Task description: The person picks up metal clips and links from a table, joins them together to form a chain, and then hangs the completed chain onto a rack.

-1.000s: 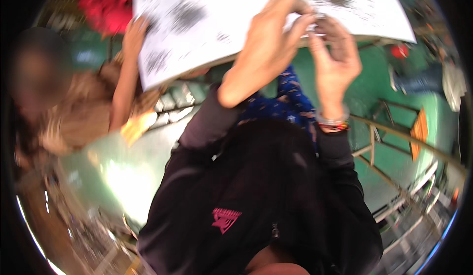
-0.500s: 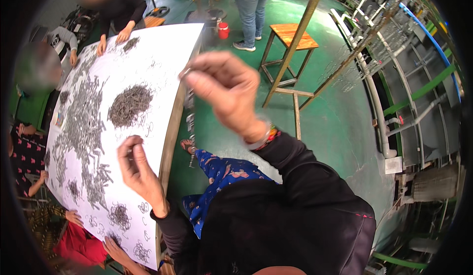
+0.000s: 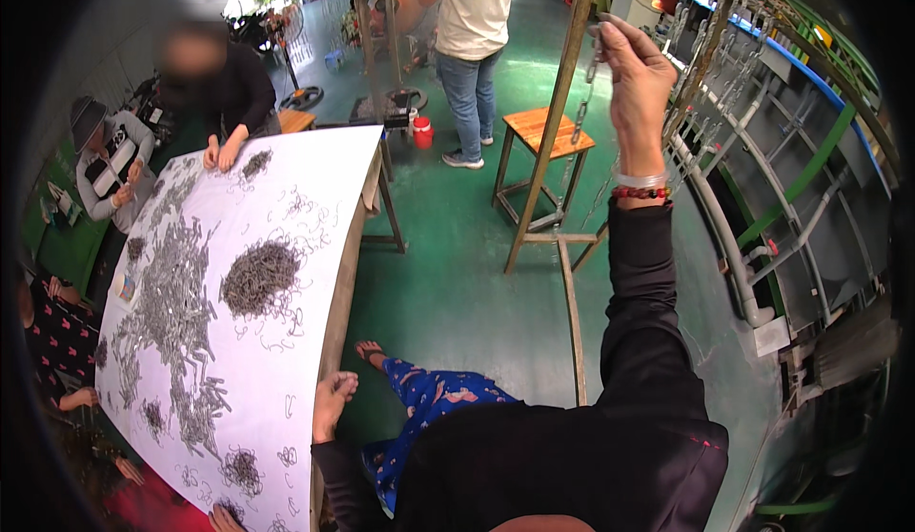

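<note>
High up beside the slanting metal post, my right hand (image 3: 639, 89) pinches the top of a strand of linked metal pieces (image 3: 580, 117), which hangs down from the fingertips. My left hand (image 3: 334, 404) is low at the near edge of the white-topped table (image 3: 319, 189), its fingers curled in; what they hold, if anything, is hidden. Beyond it on the tabletop lies a dark heap of small bent wire hooks (image 3: 260, 278). Farther left spreads a broad scatter of flat grey metal pieces (image 3: 176, 289).
A slanting metal post (image 3: 551, 117) rises in front of a wooden-topped stool (image 3: 548, 130). More metal strands (image 3: 710, 41) hang from the rack on the right. Other people sit round the table, their hands (image 3: 225, 151) at its edges; one person (image 3: 469, 55) stands beyond near a red container (image 3: 422, 133).
My right hand has swung up and right from over the table edge to beside the post, the strand with it. The left hand has drawn back from the table's middle to its edge.
</note>
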Demonstrator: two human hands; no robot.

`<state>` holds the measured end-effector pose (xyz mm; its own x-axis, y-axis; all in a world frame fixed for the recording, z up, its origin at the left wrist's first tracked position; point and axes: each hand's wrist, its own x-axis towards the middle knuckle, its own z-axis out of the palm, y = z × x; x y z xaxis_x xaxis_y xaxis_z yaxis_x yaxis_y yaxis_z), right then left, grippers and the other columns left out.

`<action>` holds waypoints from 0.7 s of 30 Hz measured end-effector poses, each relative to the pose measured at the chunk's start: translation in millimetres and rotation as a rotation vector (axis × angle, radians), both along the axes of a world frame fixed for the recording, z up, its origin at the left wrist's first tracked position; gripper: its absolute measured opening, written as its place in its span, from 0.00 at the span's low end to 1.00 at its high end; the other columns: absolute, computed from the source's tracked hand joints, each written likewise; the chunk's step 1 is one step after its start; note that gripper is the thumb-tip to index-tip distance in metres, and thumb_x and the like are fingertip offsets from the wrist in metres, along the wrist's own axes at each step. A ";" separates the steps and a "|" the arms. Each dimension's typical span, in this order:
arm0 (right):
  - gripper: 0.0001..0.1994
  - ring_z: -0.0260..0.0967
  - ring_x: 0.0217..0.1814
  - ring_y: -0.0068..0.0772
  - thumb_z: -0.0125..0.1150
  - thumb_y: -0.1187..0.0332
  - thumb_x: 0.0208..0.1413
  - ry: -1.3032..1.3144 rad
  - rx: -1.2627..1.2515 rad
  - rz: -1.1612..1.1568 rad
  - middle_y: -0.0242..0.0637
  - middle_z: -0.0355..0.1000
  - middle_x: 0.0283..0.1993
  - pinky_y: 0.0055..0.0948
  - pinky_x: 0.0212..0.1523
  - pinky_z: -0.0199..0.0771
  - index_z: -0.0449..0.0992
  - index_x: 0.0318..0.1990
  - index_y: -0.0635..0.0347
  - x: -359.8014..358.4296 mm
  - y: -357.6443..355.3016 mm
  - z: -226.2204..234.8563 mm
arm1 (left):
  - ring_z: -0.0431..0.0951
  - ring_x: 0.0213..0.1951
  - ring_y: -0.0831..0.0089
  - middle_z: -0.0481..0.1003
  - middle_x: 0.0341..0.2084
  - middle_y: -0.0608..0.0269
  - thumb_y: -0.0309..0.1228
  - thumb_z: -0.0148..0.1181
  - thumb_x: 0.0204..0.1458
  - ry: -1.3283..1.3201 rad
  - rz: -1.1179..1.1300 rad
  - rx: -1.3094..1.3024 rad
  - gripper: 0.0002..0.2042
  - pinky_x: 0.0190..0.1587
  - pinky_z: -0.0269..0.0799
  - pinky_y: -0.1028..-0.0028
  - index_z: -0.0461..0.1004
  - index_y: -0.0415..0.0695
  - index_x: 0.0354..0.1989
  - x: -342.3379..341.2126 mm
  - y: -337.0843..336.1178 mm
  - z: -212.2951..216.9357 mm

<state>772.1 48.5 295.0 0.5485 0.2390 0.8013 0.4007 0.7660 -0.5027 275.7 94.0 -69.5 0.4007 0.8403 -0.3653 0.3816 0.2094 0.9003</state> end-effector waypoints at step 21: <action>0.11 0.73 0.43 0.35 0.59 0.69 0.49 -0.286 -0.321 -1.231 0.41 0.76 0.41 0.31 0.45 0.70 0.78 0.40 0.64 239.2 -28.3 181.4 | 0.67 0.29 0.84 0.73 0.31 0.73 0.40 0.56 0.53 0.029 -0.001 -0.124 0.15 0.31 0.64 0.81 0.73 0.43 0.43 -48.0 0.3 -5.0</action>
<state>1011.3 20.2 476.4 0.3638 -0.0940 0.9267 0.8719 -0.3158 -0.3743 227.7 94.3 -74.5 0.3892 0.7874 -0.4780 0.4074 0.3183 0.8560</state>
